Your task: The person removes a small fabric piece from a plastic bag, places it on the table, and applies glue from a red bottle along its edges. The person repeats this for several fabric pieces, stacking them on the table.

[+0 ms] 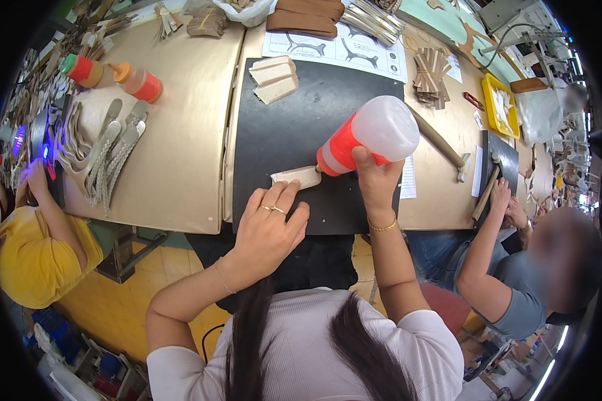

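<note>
My right hand (380, 175) is wrapped round a squeeze bottle (383, 127), translucent white with a red band, tilted with its tip down to the left. The bottle's tip meets the right end of a small beige leather piece (298, 177) on the black mat (354, 217). Curled fingers of my left hand (269, 217) hold that piece down along its near edge; the thumb is kept apart. Farther up the mat sits a small group of similar beige pieces (274, 78), side by side and overlapping.
Beyond the mat lie printed sheets (294, 47) and a brown leather stack (306, 17). A hammer (438, 139) rests at the mat's right, near a yellow tray (500, 105). Straps (117, 144) and two glue bottles (140, 83) are at left. Co-workers sit on both sides.
</note>
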{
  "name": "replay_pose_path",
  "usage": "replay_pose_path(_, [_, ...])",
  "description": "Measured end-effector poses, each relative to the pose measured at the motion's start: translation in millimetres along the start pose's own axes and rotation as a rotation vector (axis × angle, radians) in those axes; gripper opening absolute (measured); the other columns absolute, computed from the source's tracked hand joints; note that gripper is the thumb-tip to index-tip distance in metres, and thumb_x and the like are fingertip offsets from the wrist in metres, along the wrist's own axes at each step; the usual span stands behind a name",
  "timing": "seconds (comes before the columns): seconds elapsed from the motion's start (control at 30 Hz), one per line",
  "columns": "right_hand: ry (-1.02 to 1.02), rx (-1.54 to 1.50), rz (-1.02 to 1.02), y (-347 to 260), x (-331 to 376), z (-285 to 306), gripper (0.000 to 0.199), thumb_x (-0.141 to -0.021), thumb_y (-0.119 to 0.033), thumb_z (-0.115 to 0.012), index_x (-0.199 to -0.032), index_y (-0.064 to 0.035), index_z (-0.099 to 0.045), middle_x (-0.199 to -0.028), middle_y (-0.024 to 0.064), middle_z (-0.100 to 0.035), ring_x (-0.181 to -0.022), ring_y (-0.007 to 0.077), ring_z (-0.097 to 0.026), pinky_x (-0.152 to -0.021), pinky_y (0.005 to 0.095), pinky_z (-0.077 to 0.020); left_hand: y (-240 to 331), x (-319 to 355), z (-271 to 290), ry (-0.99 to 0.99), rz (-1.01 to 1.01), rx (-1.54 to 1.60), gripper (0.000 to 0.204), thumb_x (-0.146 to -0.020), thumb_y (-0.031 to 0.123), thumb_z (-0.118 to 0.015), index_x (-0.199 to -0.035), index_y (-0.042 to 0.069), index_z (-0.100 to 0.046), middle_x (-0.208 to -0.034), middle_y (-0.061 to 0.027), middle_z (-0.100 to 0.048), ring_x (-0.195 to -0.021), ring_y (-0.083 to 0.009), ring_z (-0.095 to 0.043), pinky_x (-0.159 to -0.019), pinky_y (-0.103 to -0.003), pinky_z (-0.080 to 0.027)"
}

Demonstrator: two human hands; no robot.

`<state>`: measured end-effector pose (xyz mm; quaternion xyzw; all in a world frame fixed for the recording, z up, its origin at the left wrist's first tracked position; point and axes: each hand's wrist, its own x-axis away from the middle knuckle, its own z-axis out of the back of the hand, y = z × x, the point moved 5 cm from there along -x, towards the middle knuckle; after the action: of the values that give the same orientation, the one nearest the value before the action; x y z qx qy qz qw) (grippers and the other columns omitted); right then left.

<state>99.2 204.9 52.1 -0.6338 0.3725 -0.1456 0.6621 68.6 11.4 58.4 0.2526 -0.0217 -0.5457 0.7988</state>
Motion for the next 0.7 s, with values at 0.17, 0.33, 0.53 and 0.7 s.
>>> replay_pose_path(0.17, [0.005, 0.066, 0.004, 1, 6, 4, 0.043, -0.078, -0.022, -0.086, -0.105, 0.0044, -0.066, -0.096, 0.0087, -0.071, -0.087, 0.0146, -0.066, -0.079, 0.03, -0.0523, 1, 0, -2, -0.024, 0.009, -0.011, 0.033, -0.074, 0.016, -0.076, -0.103, 0.004, -0.062, -0.128, -0.0184, -0.056, -0.116, -0.0324, -0.054, -0.095, -0.046, -0.04])
replay_pose_path(0.33, [0.034, -0.055, -0.053, 11, 27, 16, 0.059, -0.079, -0.032, -0.085, -0.118, 0.0033, -0.059, -0.109, 0.0084, -0.066, -0.098, 0.0167, -0.063, -0.087, 0.0315, -0.0501, 1, 1, -1, -0.025, 0.012, -0.006, 0.033, -0.074, 0.015, -0.076, -0.102, 0.004, -0.062, -0.128, -0.0188, -0.055, -0.116, -0.0331, -0.053, -0.096, -0.046, -0.041])
replay_pose_path(0.53, [0.172, -0.1, -0.067, 32, 30, 37, 0.069, -0.079, -0.039, -0.083, -0.127, -0.0005, -0.051, -0.118, 0.0068, -0.059, -0.106, 0.0161, -0.057, -0.093, 0.032, -0.0471, 5, 1, -1, -0.02, 0.012, -0.026, 0.032, -0.071, 0.011, -0.076, -0.098, 0.003, -0.061, -0.128, -0.0211, -0.056, -0.116, -0.0341, -0.054, -0.095, -0.046, -0.042])
replay_pose_path(0.7, [0.148, -0.115, -0.035, 30, 27, 29, 0.066, -0.08, -0.034, -0.083, -0.128, -0.0017, -0.051, -0.117, 0.0056, -0.059, -0.105, 0.0154, -0.057, -0.092, 0.0309, -0.0469, 12, -1, -1, 0.014, -0.008, -0.115, 0.02, -0.076, 0.012, -0.065, -0.091, -0.001, -0.06, -0.121, -0.027, -0.06, -0.112, -0.0368, -0.057, -0.096, -0.044, -0.045])
